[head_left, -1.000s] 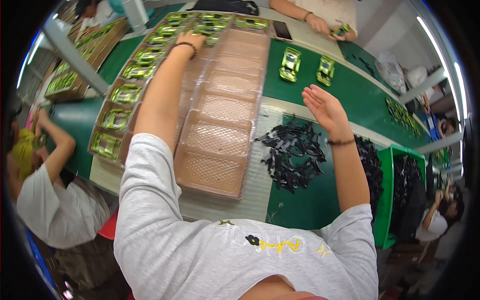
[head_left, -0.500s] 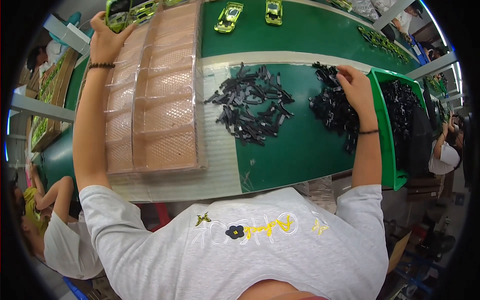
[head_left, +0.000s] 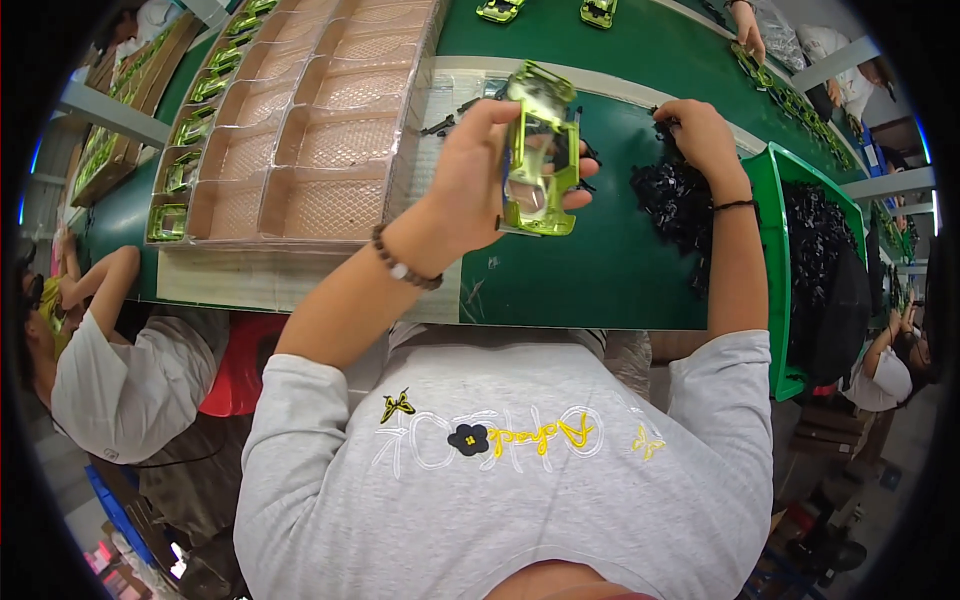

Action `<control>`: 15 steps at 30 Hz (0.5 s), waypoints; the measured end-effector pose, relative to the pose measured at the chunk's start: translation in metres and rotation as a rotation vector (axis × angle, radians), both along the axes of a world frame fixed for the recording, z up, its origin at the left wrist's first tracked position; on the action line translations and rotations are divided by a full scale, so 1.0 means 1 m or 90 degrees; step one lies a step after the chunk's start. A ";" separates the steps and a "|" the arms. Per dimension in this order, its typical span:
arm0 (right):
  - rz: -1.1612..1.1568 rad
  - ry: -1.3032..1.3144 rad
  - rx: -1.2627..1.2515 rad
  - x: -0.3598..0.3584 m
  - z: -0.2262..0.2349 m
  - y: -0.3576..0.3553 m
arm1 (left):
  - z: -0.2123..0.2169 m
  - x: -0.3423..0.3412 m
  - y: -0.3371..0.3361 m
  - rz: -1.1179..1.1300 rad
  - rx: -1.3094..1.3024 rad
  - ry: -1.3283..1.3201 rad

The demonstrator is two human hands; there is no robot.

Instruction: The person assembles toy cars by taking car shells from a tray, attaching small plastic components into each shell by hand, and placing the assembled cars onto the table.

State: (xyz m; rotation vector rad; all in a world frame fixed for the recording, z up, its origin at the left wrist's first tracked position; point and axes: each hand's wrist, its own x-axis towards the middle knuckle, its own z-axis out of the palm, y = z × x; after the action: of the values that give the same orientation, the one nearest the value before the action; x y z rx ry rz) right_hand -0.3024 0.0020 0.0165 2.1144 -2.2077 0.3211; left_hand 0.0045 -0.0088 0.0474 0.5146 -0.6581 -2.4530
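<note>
My left hand (head_left: 465,180) grips a bright green toy car body shell (head_left: 543,150) with clear windows, tilted up in front of me, thumb on its left edge and fingertips showing at its right. Over at the right, my right hand (head_left: 705,145) has its fingers pinched on a small black plastic part (head_left: 661,122) at the top of a heap of black parts (head_left: 675,200). Behind the shell and my left hand lies another spread of black parts (head_left: 438,127), mostly hidden.
At the left stands a clear compartment tray (head_left: 335,140) with green car shells (head_left: 195,127) in its leftmost column. A green bin (head_left: 777,240) of black parts stands at the right. More shells (head_left: 598,12) lie beyond. A co-worker's hand (head_left: 748,35) reaches in at far right.
My left hand has come from the tray's far left end to the middle, bringing the car shell. My right hand stays at the heap, its fingers now curled more tightly.
</note>
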 end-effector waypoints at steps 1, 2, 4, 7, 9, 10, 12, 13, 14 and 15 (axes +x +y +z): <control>0.018 0.012 0.066 -0.001 0.002 0.000 | -0.006 -0.007 -0.001 0.000 -0.001 0.001; 0.017 0.013 0.065 -0.003 0.001 0.000 | -0.010 -0.014 -0.002 -0.015 -0.004 0.013; 0.100 -0.016 0.104 -0.011 -0.004 -0.002 | -0.020 -0.019 -0.006 -0.031 -0.009 0.024; 0.114 -0.176 0.046 0.005 0.001 0.004 | -0.033 -0.014 -0.008 -0.008 -0.010 0.027; 0.114 -0.176 0.016 -0.001 0.003 0.004 | -0.039 -0.010 -0.005 -0.004 0.001 0.026; 0.113 -0.175 -0.014 -0.006 0.003 0.004 | -0.042 -0.009 -0.004 0.000 0.011 0.026; 0.106 -0.159 0.034 -0.009 0.003 0.006 | -0.045 -0.008 -0.005 -0.002 0.027 0.032; 0.175 -0.079 0.041 -0.008 0.003 0.009 | -0.047 -0.008 -0.005 0.002 0.036 0.040; 0.244 0.004 0.048 -0.005 0.003 0.011 | -0.048 -0.008 -0.005 0.006 0.044 0.048; 0.256 -0.003 0.041 -0.001 0.003 0.013 | -0.047 -0.008 -0.005 0.011 0.046 0.050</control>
State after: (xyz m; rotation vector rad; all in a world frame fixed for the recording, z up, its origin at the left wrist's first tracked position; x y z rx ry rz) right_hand -0.3037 0.0149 0.0199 2.5859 -1.8008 0.2770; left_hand -0.0037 -0.0141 0.0007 0.4471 -0.5330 -2.4744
